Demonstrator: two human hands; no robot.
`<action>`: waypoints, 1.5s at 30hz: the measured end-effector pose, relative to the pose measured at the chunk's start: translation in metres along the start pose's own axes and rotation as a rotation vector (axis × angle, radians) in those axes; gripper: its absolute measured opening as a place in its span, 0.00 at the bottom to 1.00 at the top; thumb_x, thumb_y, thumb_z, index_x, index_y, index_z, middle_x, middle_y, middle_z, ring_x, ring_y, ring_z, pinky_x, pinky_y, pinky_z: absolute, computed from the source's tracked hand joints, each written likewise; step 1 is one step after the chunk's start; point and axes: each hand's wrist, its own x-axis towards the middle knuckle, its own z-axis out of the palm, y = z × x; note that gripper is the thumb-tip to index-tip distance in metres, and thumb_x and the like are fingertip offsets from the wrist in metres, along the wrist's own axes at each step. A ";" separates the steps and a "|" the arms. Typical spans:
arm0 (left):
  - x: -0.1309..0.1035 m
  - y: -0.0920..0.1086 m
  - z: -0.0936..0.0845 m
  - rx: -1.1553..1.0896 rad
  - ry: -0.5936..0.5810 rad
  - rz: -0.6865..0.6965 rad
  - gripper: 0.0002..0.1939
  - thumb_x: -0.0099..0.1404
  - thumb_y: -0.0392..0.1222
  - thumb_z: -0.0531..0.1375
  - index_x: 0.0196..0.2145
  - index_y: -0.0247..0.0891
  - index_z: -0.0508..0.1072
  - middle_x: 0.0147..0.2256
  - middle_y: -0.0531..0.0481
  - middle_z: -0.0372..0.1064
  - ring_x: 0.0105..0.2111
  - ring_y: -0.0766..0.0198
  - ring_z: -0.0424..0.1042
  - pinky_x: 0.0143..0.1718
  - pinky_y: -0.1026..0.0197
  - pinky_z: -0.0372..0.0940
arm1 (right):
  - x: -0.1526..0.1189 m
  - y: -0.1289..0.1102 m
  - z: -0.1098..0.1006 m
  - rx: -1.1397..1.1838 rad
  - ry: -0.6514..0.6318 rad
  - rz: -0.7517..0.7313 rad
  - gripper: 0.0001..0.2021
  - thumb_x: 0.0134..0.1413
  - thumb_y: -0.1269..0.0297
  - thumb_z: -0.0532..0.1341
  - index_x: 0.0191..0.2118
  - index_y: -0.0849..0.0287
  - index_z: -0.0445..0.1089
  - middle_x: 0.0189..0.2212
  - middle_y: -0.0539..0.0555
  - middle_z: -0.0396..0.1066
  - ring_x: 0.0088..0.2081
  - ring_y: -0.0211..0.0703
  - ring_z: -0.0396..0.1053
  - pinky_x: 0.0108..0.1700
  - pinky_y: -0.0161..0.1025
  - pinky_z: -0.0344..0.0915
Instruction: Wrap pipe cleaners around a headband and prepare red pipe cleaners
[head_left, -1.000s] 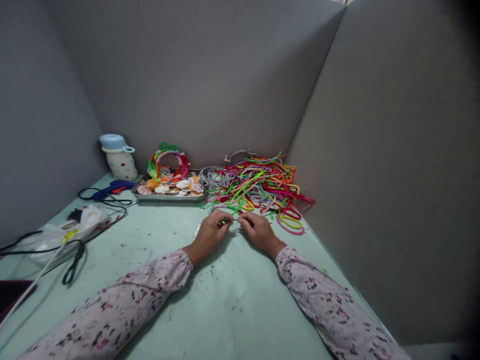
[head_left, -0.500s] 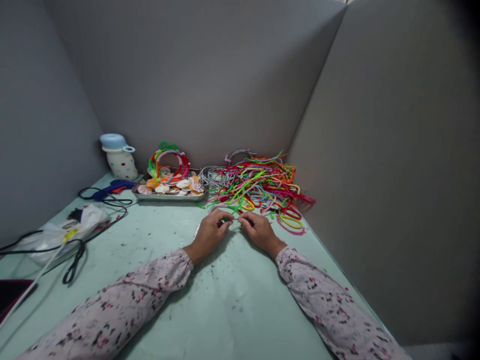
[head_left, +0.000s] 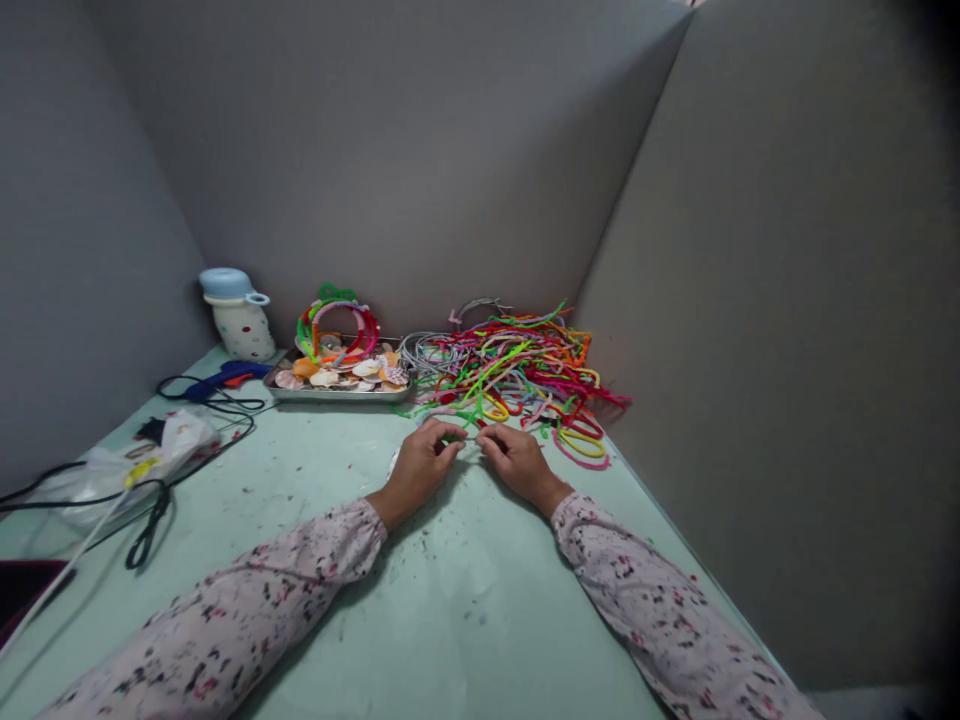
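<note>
My left hand (head_left: pixel 424 464) is closed in a pinch above the pale green table (head_left: pixel 465 600). Facing it, my right hand (head_left: pixel 519 462) pinches too, its fingertips a small gap from the left ones. Something thin seems to run between the fingertips, too small to name. Just beyond both hands lies a tangled pile of colourful fuzzy pipe cleaners (head_left: pixel 517 365). Coiled grey wire (head_left: pixel 431 353) sits at the pile's left side.
Behind to the left, a metal tray (head_left: pixel 341 397) holds seashells (head_left: pixel 325 378) and fuzzy rings (head_left: pixel 367 325). A spotted bottle (head_left: pixel 244 325), a blue tool (head_left: pixel 225 378), black cables and a plastic bag (head_left: pixel 184 440) are at left. Grey panels enclose the table.
</note>
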 end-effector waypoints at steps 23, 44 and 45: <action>-0.001 -0.006 0.003 -0.069 0.024 -0.039 0.07 0.60 0.38 0.60 0.37 0.38 0.73 0.36 0.49 0.73 0.29 0.68 0.69 0.29 0.66 0.63 | 0.000 -0.001 -0.001 -0.006 -0.002 0.005 0.08 0.61 0.64 0.56 0.38 0.57 0.72 0.31 0.52 0.74 0.33 0.40 0.70 0.37 0.35 0.63; -0.001 -0.006 0.002 -0.037 -0.008 -0.113 0.05 0.59 0.38 0.59 0.35 0.38 0.73 0.30 0.52 0.72 0.25 0.68 0.67 0.26 0.66 0.61 | 0.000 0.002 0.000 -0.025 0.010 -0.014 0.07 0.60 0.65 0.57 0.38 0.57 0.72 0.32 0.53 0.74 0.33 0.41 0.70 0.37 0.35 0.63; -0.001 -0.006 0.002 -0.037 -0.009 -0.119 0.05 0.59 0.38 0.59 0.35 0.38 0.73 0.30 0.52 0.72 0.25 0.68 0.67 0.26 0.66 0.61 | 0.000 0.002 0.001 -0.026 0.009 -0.015 0.07 0.60 0.65 0.57 0.38 0.57 0.72 0.32 0.53 0.74 0.33 0.41 0.70 0.37 0.35 0.63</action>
